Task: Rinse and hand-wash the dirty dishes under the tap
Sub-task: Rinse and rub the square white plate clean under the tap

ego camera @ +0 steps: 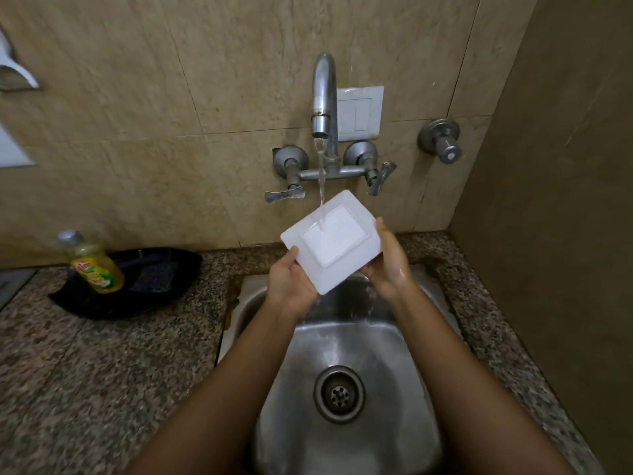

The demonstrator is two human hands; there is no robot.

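A white square plate [330, 240] is held tilted over the steel sink [346, 351], its underside facing me. Water runs from the wall tap [323, 97] onto the plate's upper middle and spills off its lower edge into the basin. My left hand [289, 281] grips the plate's lower left corner. Along the plate's right edge, my right hand [387, 258] holds it, wet at the wrist. Both forearms reach in over the sink from below.
A yellow dish-soap bottle [92, 265] stands on a black tray [137, 282] on the speckled granite counter [102, 371], left of the sink. The drain [339, 394] lies mid-basin. Two tap levers and a separate wall valve [442, 140] sit on the tiled wall. A side wall closes the right.
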